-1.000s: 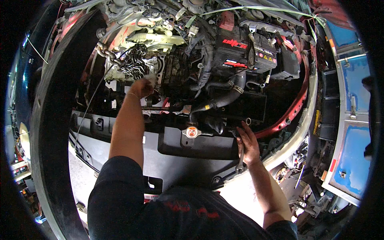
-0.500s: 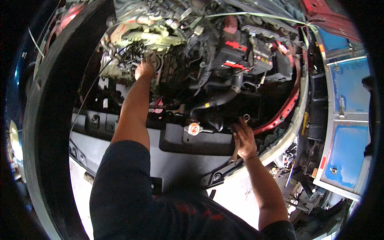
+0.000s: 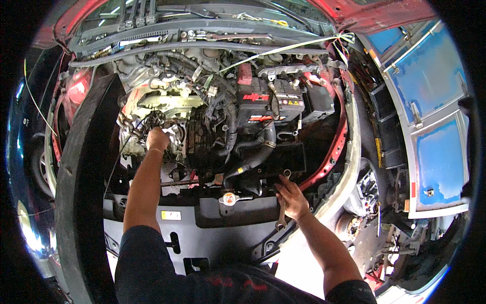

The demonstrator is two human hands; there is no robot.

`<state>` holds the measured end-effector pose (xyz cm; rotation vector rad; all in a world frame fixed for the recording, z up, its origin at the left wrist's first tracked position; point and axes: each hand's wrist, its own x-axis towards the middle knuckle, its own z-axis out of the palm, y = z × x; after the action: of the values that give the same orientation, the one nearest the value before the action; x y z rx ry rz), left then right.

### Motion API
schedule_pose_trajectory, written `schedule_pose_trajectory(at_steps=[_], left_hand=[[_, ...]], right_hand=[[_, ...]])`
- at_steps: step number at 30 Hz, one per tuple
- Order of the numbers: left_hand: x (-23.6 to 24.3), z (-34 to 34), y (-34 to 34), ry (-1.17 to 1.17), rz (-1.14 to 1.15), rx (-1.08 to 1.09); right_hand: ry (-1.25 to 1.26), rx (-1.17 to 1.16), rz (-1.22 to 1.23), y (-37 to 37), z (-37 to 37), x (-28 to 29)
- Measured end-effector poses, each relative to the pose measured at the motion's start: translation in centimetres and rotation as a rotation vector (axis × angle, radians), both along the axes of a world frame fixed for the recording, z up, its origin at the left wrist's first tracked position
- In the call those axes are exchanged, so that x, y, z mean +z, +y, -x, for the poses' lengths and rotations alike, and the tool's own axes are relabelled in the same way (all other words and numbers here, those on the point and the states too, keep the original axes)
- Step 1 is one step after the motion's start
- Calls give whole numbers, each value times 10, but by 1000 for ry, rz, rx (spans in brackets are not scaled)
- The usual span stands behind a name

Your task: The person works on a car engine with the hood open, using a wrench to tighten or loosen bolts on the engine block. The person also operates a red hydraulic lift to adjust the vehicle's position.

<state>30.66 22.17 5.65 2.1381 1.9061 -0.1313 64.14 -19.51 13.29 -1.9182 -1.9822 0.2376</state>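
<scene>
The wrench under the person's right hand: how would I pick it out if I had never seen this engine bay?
Start at the black front panel that runs across the near edge of the open engine bay. At its right end the right hand rests on it, pressing down a slim metal wrench. Its bare silver shaft, with a ring end showing past the fingers, stands out against the dark plastic and hoses.

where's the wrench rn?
Head view, right of centre: the wrench lies under the right hand on the black front panel, just right of the radiator cap and below the black hose.
</scene>
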Motion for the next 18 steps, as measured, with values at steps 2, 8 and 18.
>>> schedule_pose_trajectory(at_steps=[2, 8, 18], left_hand=[[9, 0, -4, -77, -21, 50], [86, -39, -25, -216, -153, -75], [249, -178, -5, -826, -574, -523]], right_hand=[[51, -7, 12, -2, -4, 3], [59, -6, -45, -8, -15, 10], [60, -5, -56, -15, -29, 21]])
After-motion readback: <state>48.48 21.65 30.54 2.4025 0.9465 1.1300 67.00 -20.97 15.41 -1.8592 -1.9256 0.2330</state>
